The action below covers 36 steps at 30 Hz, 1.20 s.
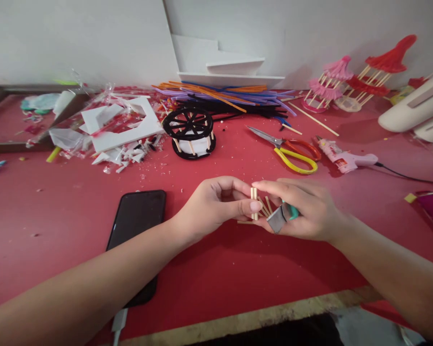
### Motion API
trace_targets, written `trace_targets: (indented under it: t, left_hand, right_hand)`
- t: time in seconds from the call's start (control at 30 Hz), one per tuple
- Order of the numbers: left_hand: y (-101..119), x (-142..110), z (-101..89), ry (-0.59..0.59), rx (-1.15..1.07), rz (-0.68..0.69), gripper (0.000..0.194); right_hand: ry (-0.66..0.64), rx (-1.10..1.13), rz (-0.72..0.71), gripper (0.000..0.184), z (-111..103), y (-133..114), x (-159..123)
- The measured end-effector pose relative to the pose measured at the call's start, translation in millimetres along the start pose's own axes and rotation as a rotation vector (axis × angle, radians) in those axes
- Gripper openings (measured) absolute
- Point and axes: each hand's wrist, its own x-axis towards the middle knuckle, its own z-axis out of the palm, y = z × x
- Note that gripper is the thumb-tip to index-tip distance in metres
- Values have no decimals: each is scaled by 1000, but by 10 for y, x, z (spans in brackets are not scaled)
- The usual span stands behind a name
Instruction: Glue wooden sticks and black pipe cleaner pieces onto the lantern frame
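Between thumb and fingers my left hand (225, 204) pinches short wooden sticks (254, 203), held upright side by side. The index fingertip of my right hand (306, 209) touches or nearly touches their top ends. Tucked in that same hand is a small tool with a flat grey metal head (276, 219) and a teal handle, mostly hidden by the palm; its exact kind does not show. More short wooden sticks (266, 206) lie between the two hands, and I cannot tell whether the right fingers hold them.
Behind the hands stand a black round frame on sticks (189, 132), scissors (286, 150) and a pink glue gun (346, 156). A phone (137, 221) lies by the left forearm. Pipe cleaners (223, 98), foam scraps (122, 125) and pink and red stick models (378, 79) line the back.
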Motion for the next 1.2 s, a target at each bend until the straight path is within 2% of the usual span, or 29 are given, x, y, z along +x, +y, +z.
trace_targets:
  t: [0.63, 0.73, 0.8, 0.87, 0.93, 1.0, 1.03, 1.1, 1.2]
  left_hand:
    - [16, -21, 13, -66, 9, -2, 34]
    - [9, -22, 16, -42, 8, 21, 32]
    - [-1, -10, 5, 29, -5, 76, 31]
    - [-13, 9, -19, 135, -18, 141, 30]
    - [-23, 29, -47, 226, -9, 183, 31]
    - [-33, 39, -69, 270, 61, 205, 29]
    - [-37, 39, -75, 274, 118, 221, 28]
    - [-47, 30, -76, 270, 263, 279, 24]
    - [-67, 2, -60, 232, 484, 419, 16]
  right_hand:
    - [-8, 20, 5, 50, 16, -14, -35]
    - [0, 5, 1, 49, -4, -7, -21]
    - [-3, -11, 16, 45, -36, 7, -10]
    - [-97, -12, 55, 40, -76, 28, -10]
    - [-284, -18, 104, 38, -113, 52, -21]
    - [-438, -32, 139, 40, -140, 72, -38]
    - [-458, -33, 146, 43, -148, 79, -45]
    - [-386, 11, 158, 49, -156, 82, -46]
    - [-192, 115, 202, 38, -150, 52, -17]
